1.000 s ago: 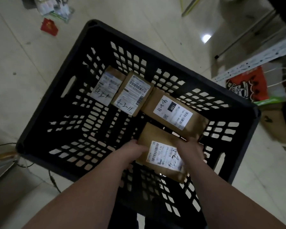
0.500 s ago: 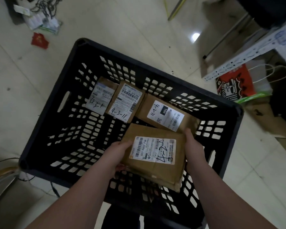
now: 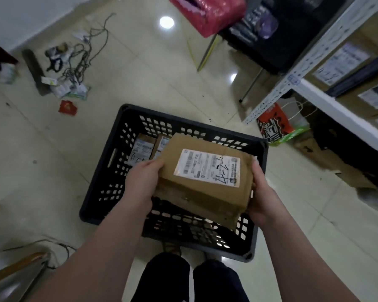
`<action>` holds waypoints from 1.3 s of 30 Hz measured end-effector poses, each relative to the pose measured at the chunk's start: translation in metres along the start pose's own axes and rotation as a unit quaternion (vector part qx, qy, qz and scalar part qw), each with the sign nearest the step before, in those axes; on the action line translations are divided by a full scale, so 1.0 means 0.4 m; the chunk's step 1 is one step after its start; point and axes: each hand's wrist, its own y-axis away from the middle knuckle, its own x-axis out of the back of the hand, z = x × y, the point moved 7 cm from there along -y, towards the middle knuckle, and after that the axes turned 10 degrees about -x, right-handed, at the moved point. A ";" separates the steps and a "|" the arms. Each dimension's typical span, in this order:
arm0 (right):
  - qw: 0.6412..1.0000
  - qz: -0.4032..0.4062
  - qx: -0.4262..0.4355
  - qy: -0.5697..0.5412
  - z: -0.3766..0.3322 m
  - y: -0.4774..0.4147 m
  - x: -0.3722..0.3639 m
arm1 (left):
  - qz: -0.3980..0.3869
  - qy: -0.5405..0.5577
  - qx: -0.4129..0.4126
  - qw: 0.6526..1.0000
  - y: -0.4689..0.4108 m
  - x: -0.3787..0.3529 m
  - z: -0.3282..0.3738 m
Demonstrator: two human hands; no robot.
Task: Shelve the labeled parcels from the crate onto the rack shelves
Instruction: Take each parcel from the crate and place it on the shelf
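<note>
Above the black crate (image 3: 90, 214), the left grip (image 3: 143, 184) and the right grip (image 3: 260, 192) clasp a brown cardboard parcel (image 3: 205, 192) by its two ends, fingers wrapped round its edges. Its white label (image 3: 207, 164), with handwriting on it, faces up. Below the parcel, two more labelled parcels (image 3: 141, 150) lie by the crate's far-left wall, partly hidden behind it. To the right stands the white rack (image 3: 314, 90), with labelled cartons (image 3: 340, 62) on its shelf and an orange paper bag (image 3: 273, 125) at its foot. Farther left on the tiled floor (image 3: 151, 83) lie tangled cables (image 3: 79, 62) and a red envelope (image 3: 67, 107).
</note>
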 end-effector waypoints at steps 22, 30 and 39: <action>0.939 -0.029 0.192 -0.284 -0.058 0.496 0.089 | -0.353 0.026 -0.128 0.926 0.507 -0.260 0.269; 0.951 -0.007 0.237 -0.200 -0.015 0.658 0.248 | -0.428 0.036 -0.177 0.886 0.673 -0.307 0.285; 0.926 -0.048 0.358 -0.111 0.096 0.889 0.410 | -0.528 0.056 -0.189 0.826 0.930 -0.400 0.236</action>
